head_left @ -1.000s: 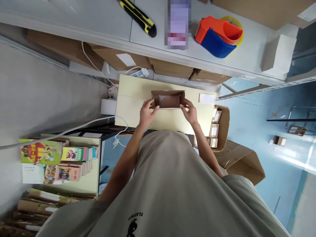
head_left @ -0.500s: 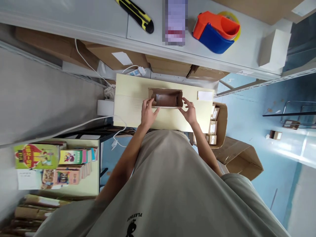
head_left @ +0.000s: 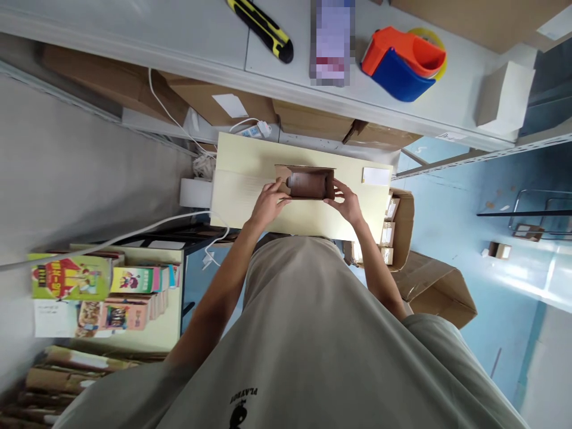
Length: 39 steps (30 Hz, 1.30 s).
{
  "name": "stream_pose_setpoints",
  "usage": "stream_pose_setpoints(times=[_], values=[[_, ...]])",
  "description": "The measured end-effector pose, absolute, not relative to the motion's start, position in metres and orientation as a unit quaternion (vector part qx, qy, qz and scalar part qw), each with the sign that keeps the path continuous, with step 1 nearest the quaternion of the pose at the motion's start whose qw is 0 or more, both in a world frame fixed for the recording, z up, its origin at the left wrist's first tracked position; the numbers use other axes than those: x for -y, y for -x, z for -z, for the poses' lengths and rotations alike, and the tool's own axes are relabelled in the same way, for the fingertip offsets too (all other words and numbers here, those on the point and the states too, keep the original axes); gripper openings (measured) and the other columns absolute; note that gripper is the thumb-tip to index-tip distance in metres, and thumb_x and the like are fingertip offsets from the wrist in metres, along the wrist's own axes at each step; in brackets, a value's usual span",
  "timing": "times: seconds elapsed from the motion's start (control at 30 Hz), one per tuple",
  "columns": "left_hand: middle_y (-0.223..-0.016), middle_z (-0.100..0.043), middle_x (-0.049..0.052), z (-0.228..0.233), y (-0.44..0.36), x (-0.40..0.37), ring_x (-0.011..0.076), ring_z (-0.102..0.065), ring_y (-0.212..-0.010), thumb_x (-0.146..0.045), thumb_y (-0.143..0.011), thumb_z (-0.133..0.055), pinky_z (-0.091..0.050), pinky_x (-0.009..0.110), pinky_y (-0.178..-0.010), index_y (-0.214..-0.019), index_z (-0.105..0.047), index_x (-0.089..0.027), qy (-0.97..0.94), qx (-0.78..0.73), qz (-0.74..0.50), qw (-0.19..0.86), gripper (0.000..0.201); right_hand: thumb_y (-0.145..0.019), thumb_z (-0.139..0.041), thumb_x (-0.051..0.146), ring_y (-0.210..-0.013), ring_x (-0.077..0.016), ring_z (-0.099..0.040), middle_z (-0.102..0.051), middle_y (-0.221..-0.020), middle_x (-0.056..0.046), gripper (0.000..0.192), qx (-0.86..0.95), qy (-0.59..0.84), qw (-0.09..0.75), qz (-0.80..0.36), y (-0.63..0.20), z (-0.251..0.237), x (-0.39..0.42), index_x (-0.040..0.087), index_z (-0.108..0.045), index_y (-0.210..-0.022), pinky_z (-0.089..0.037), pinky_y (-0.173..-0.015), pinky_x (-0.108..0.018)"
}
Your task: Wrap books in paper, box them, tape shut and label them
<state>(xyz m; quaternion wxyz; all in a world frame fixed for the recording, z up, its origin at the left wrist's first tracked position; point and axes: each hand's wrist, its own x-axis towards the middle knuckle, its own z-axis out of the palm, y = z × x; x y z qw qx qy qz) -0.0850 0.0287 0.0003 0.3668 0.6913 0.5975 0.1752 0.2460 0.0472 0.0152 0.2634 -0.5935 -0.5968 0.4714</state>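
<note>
A small open-topped cardboard box [head_left: 308, 185] stands on the pale yellow tabletop [head_left: 245, 161] in front of me, its brown inside facing up. My left hand [head_left: 267, 204] grips its left end, fingers at the left flap and thumb along the near edge. At the right end, my right hand [head_left: 346, 202] has its fingers on the right wall and its thumb at the near corner. The fingers cover parts of both ends. A white card or small pad [head_left: 376, 176] lies on the tabletop to the right of the box.
On the grey shelf [head_left: 179, 36] above are a box cutter [head_left: 263, 30], a blurred-out rectangle, a tape dispenser [head_left: 404, 62] and a white box [head_left: 504, 98]. Open cartons [head_left: 440, 292] stand at right on the floor. Books [head_left: 71, 279] lie at left; a white cable [head_left: 134, 232] crosses there.
The view has shifted slightly, so the shelf and box appear further right. The left flap now leans outward under my left fingers. Both hands stay on the box ends.
</note>
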Motion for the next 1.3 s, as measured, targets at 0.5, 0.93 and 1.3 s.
stream_pose_setpoints(times=[0.5, 0.93, 1.3], values=[[-0.180, -0.057, 0.012, -0.002, 0.086, -0.021, 0.0390, -0.056, -0.160, -0.033, -0.107, -0.076, -0.048, 0.064, -0.136, -0.113, -0.090, -0.024, -0.709, -0.573, -0.184, 0.367, 0.018, -0.096, -0.082, 0.072, -0.119, -0.0337, -0.083, -0.082, -0.139, -0.018, 0.068, 0.621, 0.621, 0.197, -0.437, -0.208, 0.003, -0.053, 0.020, -0.080, -0.139, -0.069, -0.113, -0.053], [-0.142, -0.082, 0.015, 0.005, 0.065, -0.045, 0.0345, -0.073, -0.134, -0.021, -0.103, -0.079, -0.059, 0.052, -0.124, -0.141, -0.081, -0.024, -0.628, -0.667, -0.230, 0.327, 0.038, -0.105, -0.067, 0.043, -0.123, -0.0361, -0.077, -0.074, -0.143, -0.023, 0.048, 0.606, 0.718, 0.217, -0.266, -0.221, 0.011, -0.045, 0.017, -0.075, -0.145, -0.069, -0.105, -0.054], [-0.151, -0.069, 0.017, 0.009, 0.083, -0.054, 0.0400, -0.062, -0.149, -0.024, -0.099, -0.087, -0.053, 0.058, -0.131, -0.134, -0.081, -0.028, -0.677, -0.647, -0.231, 0.265, 0.036, -0.103, -0.069, 0.029, -0.141, -0.0357, -0.070, -0.062, -0.161, -0.019, 0.043, 0.670, 0.662, 0.176, -0.286, -0.229, 0.009, -0.058, 0.025, -0.077, -0.145, -0.068, -0.111, -0.054]])
